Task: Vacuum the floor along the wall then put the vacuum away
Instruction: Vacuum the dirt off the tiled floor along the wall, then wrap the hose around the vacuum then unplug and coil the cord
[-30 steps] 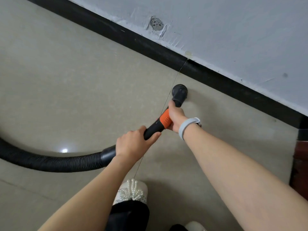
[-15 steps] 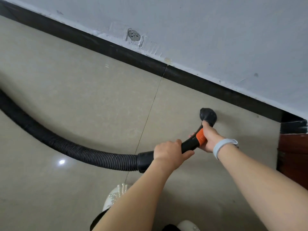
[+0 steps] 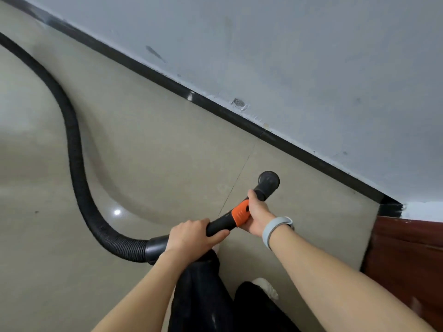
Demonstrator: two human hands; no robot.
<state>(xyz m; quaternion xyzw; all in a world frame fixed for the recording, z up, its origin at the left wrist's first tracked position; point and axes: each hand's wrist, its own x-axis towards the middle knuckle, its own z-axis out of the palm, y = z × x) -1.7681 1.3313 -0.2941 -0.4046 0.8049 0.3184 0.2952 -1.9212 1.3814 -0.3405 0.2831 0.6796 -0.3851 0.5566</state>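
A black vacuum wand with an orange collar (image 3: 241,213) ends in a round black nozzle (image 3: 268,180) that points down at the beige tiled floor (image 3: 153,149), a short way off the black baseboard (image 3: 299,149). My left hand (image 3: 191,236) grips the wand's rear end, just ahead of the ribbed black hose (image 3: 76,164). My right hand (image 3: 257,212), with a grey band on its wrist, grips the wand beside the orange collar, close behind the nozzle. The hose curves away to the upper left and out of view. The vacuum's body is not in sight.
The pale grey wall (image 3: 287,56) runs diagonally from upper left to right, with a small round fitting (image 3: 239,103) low on it. A reddish-brown wooden panel (image 3: 407,255) stands at the right, where the baseboard ends. My dark-trousered legs and a white shoe (image 3: 266,287) are below.
The view has swung, so the wall now slopes more steeply. The nozzle has moved further right along the wall past the tile joint, nearer the wooden panel. Both hands keep their grip on the wand.
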